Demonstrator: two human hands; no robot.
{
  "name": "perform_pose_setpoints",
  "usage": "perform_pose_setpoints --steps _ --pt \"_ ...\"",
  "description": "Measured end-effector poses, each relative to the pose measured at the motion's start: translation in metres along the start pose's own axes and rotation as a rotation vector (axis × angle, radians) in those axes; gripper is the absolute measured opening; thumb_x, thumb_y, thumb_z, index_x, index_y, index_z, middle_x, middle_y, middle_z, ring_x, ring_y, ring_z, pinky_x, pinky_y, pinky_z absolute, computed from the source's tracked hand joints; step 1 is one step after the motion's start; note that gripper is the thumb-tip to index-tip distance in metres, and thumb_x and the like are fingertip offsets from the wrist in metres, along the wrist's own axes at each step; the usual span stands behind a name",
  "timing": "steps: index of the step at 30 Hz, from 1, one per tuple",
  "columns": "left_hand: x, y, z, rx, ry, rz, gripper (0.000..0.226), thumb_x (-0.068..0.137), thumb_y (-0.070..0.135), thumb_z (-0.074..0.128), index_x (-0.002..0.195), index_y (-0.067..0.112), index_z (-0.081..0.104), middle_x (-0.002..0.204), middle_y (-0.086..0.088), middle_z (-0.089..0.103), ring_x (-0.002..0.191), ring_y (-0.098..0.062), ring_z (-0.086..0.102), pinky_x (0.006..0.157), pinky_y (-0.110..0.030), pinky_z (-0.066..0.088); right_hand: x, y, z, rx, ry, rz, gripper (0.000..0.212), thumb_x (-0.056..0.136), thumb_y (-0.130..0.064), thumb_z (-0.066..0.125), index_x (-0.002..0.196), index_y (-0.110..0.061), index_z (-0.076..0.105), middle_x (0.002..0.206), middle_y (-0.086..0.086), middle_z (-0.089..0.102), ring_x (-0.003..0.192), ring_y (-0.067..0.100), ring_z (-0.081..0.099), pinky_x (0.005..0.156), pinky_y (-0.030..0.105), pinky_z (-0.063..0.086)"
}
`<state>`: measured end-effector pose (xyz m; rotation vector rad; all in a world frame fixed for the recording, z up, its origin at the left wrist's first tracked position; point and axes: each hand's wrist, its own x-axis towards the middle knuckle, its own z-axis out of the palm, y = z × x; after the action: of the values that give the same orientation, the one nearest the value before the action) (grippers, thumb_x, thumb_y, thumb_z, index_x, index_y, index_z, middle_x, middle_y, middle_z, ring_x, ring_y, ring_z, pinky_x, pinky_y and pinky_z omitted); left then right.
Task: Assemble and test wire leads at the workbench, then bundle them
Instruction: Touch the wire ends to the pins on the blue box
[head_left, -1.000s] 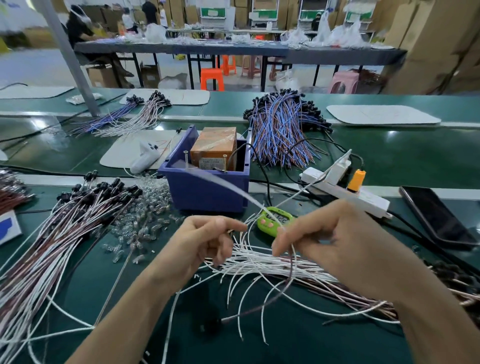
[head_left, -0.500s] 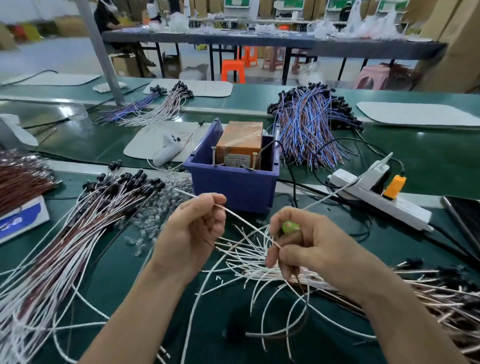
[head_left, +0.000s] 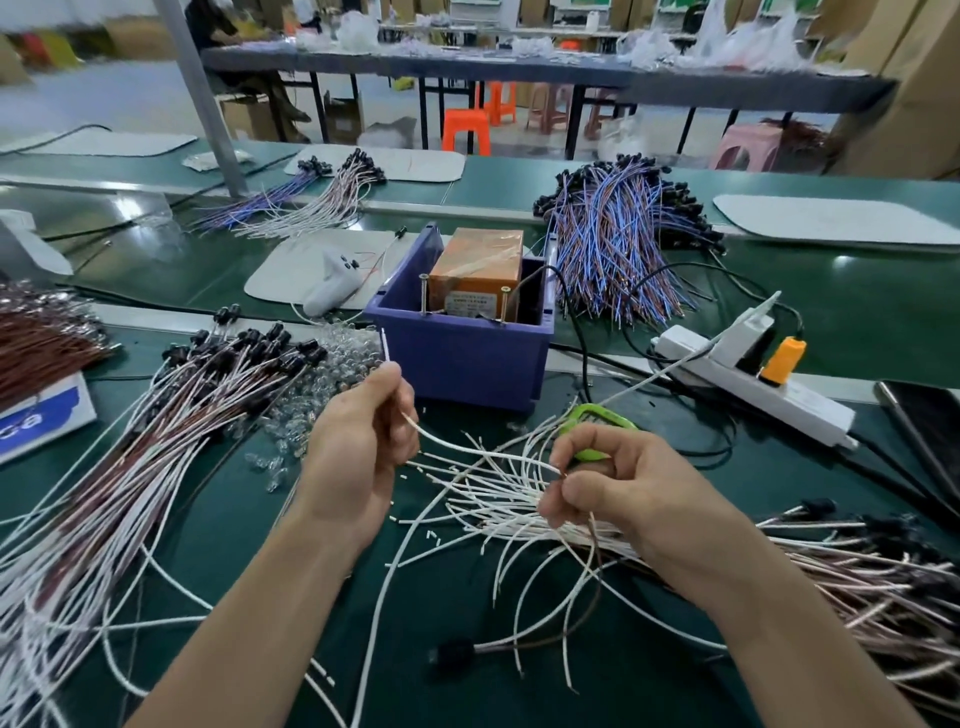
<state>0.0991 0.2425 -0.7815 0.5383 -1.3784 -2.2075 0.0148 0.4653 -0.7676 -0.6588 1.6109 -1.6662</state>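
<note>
Looking down, we see the green bench (head_left: 218, 525) strewn w/ leads. The left pile (head_left: 130, 467) runs off-frame, and the right pile (head_left: 857, 582) is partly under our forearm. A blue bin (head_left: 457, 358) sits just beyond the hands. The left hand (head_left: 358, 447) curls round one white wire (head_left: 467, 449), tip poking above the thumb. The wire arcs over to the right hand (head_left: 639, 493), where thumb & forefinger pinch its other end. We can't tell if a brown strand is pinched there too. A green gadget (head_left: 597, 415) is mostly hidden behind that hand.

Grey table (head_left: 571, 78), orange stool (head_left: 466, 132) beyond.
</note>
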Motion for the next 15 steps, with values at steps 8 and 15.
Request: perform_pose_setpoints --steps 8,15 --pt "-0.006 -0.017 0.007 0.329 0.17 0.277 0.046 0.092 0.034 0.057 0.048 0.022 0.051 0.051 0.002 0.049 0.048 -0.014 0.043 0.045 -0.021 0.037 0.003 0.007 0.011 0.193 0.284 -0.133 0.014 0.084 0.002 0.068 0.082 -0.012 0.069 0.101 0.015 0.077 0.093 0.019 0.069 0.09 0.035 0.047" --pt "-0.016 -0.018 0.012 0.38 0.182 0.364 0.041 0.084 0.033 0.051 0.048 0.02 0.038 0.048 -0.009 0.048 0.048 -0.018 0.041 0.048 -0.026 0.038 0.0 0.001 0.004 0.535 0.327 -0.199 0.004 0.084 -0.017 0.066 0.083 -0.013 0.067 0.064 0.008 0.058 0.059 0.018 0.053 0.062 0.028 0.046"
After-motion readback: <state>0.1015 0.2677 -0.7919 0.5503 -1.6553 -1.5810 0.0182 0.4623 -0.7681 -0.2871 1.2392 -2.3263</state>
